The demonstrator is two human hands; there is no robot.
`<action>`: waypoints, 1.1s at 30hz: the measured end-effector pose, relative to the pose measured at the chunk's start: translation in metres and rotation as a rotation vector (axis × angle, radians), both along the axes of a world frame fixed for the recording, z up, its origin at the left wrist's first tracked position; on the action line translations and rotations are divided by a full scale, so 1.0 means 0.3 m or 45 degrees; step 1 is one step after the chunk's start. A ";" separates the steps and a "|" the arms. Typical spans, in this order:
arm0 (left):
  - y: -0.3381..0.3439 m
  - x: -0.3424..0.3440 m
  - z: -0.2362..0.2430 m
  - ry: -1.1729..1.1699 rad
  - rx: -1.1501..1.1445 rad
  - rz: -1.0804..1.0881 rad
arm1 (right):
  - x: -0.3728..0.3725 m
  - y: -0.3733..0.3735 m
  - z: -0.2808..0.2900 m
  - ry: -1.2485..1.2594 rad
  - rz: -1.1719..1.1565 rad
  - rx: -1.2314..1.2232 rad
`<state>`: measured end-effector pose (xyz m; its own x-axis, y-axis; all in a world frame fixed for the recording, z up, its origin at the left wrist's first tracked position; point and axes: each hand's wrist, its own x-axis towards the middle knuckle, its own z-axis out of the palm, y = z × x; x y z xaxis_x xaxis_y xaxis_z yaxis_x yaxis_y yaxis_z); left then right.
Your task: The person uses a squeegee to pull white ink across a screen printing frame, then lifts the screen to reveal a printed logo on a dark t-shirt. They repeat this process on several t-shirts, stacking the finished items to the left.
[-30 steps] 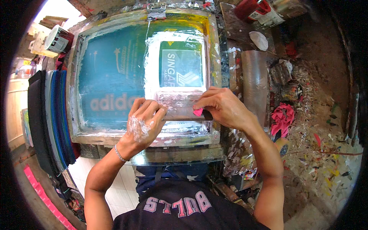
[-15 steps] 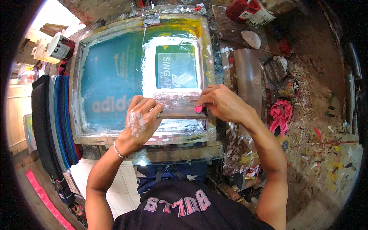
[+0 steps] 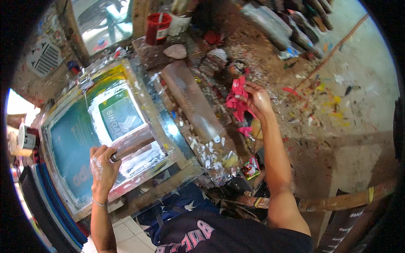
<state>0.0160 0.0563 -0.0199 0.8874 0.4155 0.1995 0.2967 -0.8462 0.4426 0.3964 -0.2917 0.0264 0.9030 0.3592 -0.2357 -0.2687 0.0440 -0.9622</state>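
Note:
My left hand (image 3: 102,162), smeared with white, grips the end of a flat squeegee (image 3: 133,147) lying on the lower part of the screen frame (image 3: 45,130). That frame holds blue-green mesh with white-edged lettering and a logo, stained yellow at the top. My right hand (image 3: 258,101) is out to the right, fingers curled on a crumpled pink cloth (image 3: 237,97) beside a long translucent brownish roll (image 3: 185,99).
Red and white tubs (image 3: 156,30) stand at the back near a window. Stacked dark blue boards (image 3: 48,196) are at the left, bundled long tools (image 3: 270,29) at upper right. A paint-spattered floor (image 3: 333,101) and wooden rail (image 3: 312,202) lie right.
The view has swung right. My right hand has left the squeegee and the small pink scrap there and moved out to the pink cloth. My left hand stays on the squeegee.

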 end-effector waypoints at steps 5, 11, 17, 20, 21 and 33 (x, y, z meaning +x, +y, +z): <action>0.009 -0.002 0.001 0.005 0.014 -0.001 | 0.054 -0.119 0.025 -0.012 -0.456 0.078; 0.012 0.008 0.004 0.031 0.024 -0.036 | 0.079 -0.229 -0.002 -0.942 -0.256 -1.619; 0.029 0.010 0.007 0.068 0.034 -0.028 | -0.122 -0.056 -0.018 -1.192 -0.093 -1.074; 0.038 0.018 0.008 0.051 -0.021 -0.046 | -0.260 0.157 -0.037 -0.943 0.082 -0.829; 0.040 0.020 0.008 0.047 0.012 -0.042 | -0.304 0.221 -0.037 -0.996 0.183 -0.692; 0.063 0.030 0.005 0.044 -0.066 -0.062 | -0.590 0.599 -0.066 -0.927 0.599 -0.162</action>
